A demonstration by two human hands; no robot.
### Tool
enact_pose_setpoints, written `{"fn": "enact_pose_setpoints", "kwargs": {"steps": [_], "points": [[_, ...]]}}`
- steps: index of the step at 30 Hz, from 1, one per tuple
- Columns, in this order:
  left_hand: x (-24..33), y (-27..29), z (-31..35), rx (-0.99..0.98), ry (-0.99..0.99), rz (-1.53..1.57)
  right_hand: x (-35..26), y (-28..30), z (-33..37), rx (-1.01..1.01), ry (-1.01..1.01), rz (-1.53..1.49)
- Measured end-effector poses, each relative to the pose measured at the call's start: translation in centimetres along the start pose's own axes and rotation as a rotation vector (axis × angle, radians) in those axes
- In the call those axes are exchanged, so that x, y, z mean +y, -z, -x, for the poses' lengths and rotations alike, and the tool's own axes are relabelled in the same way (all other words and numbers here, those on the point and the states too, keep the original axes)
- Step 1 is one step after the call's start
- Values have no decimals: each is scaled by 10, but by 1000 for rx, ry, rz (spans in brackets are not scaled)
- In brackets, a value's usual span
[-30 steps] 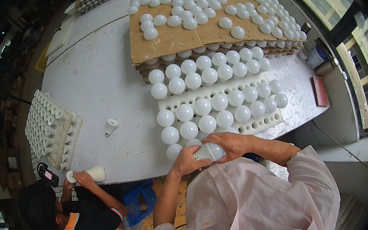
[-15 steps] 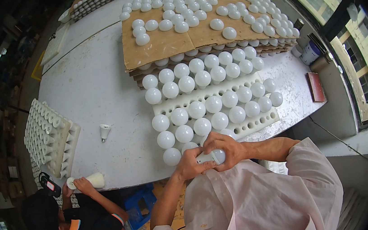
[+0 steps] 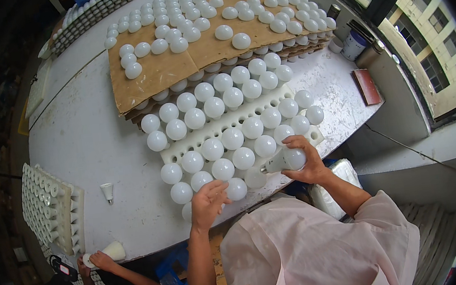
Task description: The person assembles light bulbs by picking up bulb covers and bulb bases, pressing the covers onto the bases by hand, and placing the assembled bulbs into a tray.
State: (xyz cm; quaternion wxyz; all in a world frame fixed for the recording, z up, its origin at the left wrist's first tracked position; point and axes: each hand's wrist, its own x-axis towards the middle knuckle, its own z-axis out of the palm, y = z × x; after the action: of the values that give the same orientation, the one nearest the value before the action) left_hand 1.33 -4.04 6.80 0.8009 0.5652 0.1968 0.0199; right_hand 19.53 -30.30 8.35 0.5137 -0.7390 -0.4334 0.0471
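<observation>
My right hand point(image 3: 312, 162) grips a white light bulb point(image 3: 295, 158) by its round globe, its screw base pointing left. My left hand point(image 3: 207, 204) holds nothing, its fingers slightly bent and apart, beside the near bulbs of the tray. Rows of bulbs with round white globes point(image 3: 222, 169) stand in a white foam tray point(image 3: 169, 157), with a row of bare holes between them. Part of the near row is hidden behind my left hand.
Beyond the tray, stacked cardboard sheets point(image 3: 164, 74) carry many white domes. One bulb body without a globe point(image 3: 107, 192) lies on the white table point(image 3: 93, 141). At left, a co-worker's hands point(image 3: 102, 261) hold a pale cone-shaped object point(image 3: 115, 250) near stacked trays point(image 3: 50, 210).
My hands have parted: the left has let go of the bulb, and the right has carried it to the right, over the tray's near edge. The view has shifted.
</observation>
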Motion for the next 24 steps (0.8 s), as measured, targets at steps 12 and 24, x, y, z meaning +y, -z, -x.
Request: {"fn": "enact_pose_setpoints", "kwargs": {"steps": [12,24], "points": [[-12,-6,-3,184,-4,-122,35,-17,24,-190,33,294],[-21,4,38,530,-116,-135,145,30,-225,295,88,458]]}}
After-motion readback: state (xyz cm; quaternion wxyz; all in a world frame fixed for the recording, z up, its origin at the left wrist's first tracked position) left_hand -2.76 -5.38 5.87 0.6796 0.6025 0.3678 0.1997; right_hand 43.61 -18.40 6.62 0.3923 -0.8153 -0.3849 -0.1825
